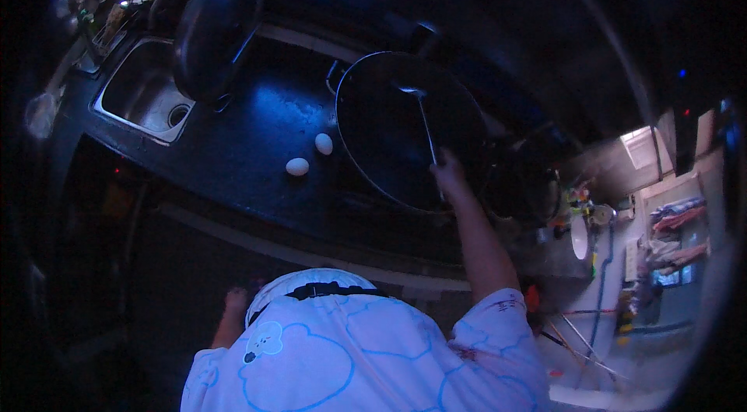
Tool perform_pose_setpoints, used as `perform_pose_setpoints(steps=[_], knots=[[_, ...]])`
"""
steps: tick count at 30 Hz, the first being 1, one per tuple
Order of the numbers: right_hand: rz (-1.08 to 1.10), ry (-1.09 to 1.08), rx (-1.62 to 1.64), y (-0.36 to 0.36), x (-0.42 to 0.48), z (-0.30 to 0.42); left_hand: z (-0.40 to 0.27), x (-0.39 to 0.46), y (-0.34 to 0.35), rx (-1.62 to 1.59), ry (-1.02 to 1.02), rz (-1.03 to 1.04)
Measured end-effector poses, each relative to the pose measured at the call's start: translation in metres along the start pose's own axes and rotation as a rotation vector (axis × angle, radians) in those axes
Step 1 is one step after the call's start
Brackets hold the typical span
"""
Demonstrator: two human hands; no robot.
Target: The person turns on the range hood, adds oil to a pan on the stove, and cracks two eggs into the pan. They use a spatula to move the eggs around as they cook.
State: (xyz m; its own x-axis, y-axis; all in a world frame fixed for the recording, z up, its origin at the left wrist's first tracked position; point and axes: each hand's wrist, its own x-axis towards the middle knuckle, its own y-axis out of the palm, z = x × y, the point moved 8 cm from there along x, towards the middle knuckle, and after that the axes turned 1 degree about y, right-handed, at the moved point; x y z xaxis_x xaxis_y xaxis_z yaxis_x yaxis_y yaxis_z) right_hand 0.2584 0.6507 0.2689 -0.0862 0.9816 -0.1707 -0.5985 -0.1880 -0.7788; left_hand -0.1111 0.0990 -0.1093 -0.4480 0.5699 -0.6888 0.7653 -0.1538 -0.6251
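Note:
My right hand (450, 175) grips the long thin handle of a metal ladle or spatula (429, 126), and the tool's bright head lies over the inside of a large dark wok (373, 138). The wok's interior is too dark to show any contents. Two white eggs rest on the dark countertop left of the wok: one egg (324, 144) near its rim, the other egg (297, 167) closer to me. Low at my left side hangs my left hand (236, 299), away from the counter; its fingers are too dim to read.
A steel sink (145, 103) is set into the counter (245, 149) at the left. A large round metal lid or pan (216, 32) stands on edge beside it. Further right are a white oval object (579, 237) and several thin poles (583, 348) near the floor.

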Motion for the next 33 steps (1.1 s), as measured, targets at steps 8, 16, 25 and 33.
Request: perform_pose_setpoints(steps=[8,16,25,33], knots=[[-0.576,-0.135,0.485,-0.124,-0.08,-0.039,-0.031,-0.013,-0.029,-0.348,-0.119,-0.033],[-0.48,0.102,0.112,-0.056,-0.061,-0.329,-0.05,-0.019,-0.033,-0.357,0.005,-0.064],[-0.268,0.324,1.388,0.042,-0.068,-0.284,-0.042,-0.017,-0.026,-0.325,0.011,-0.043],[-0.08,-0.052,0.163,0.016,-0.06,-0.217,-0.03,-0.063,-0.002,-0.57,-0.127,-0.141]])
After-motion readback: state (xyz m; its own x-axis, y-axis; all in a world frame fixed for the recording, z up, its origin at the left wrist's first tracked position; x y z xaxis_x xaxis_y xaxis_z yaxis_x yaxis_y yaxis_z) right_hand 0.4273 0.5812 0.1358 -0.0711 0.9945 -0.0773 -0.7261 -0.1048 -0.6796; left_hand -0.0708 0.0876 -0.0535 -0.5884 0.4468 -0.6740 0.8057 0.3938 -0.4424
